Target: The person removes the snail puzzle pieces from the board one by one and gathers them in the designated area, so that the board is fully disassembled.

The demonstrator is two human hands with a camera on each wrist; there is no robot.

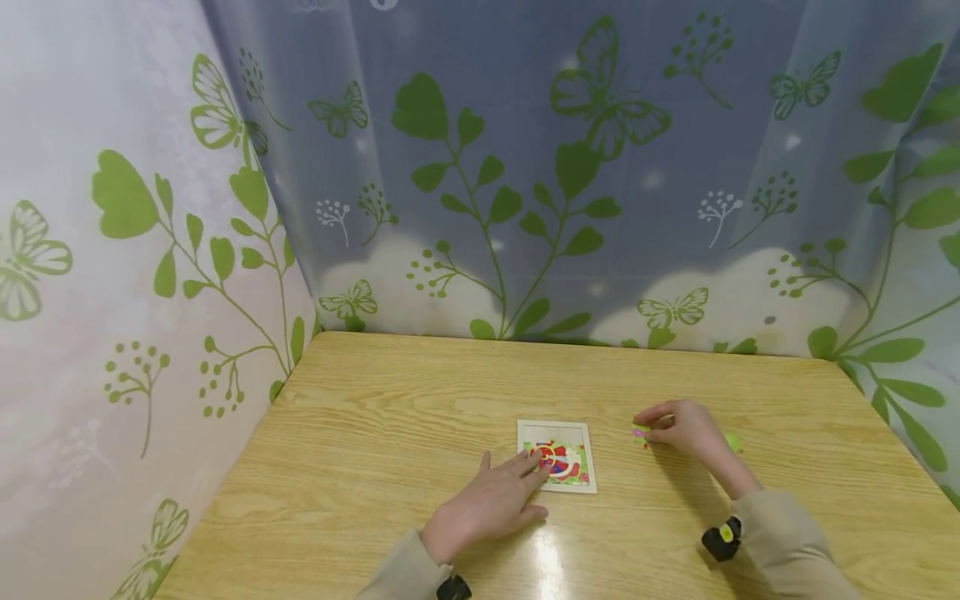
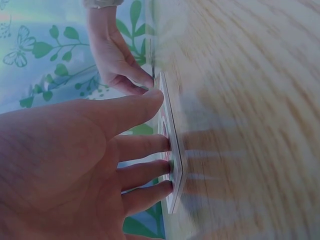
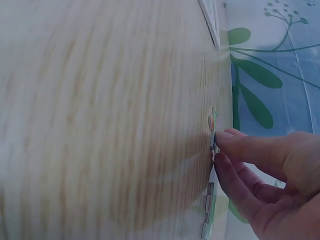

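Right grip (image 1: 686, 429) pinches piece (image 1: 640, 432) well off tray edge (image 1: 591, 458); outspread left grip (image 1: 495, 497) touches puzzle (image 1: 572, 464).

This looks like a small screened-off indoor corner; whether it belongs to a home or some other building cannot be told. A light yellow-brown, wood-grained worktop (image 1: 405, 392) is bordered along its far edge by a blue-grey hanging (image 1: 517, 167) with vertical folds, printed with green butterflies, leafy stems and pale cloud shapes. A whitish, pink-tinged hanging (image 1: 150, 292) of the same pattern borders the left side, and a pale, leaf-printed hanging (image 1: 918, 250) the right. A bright white reflection (image 1: 549, 560) on the glossy surface shows light from above.
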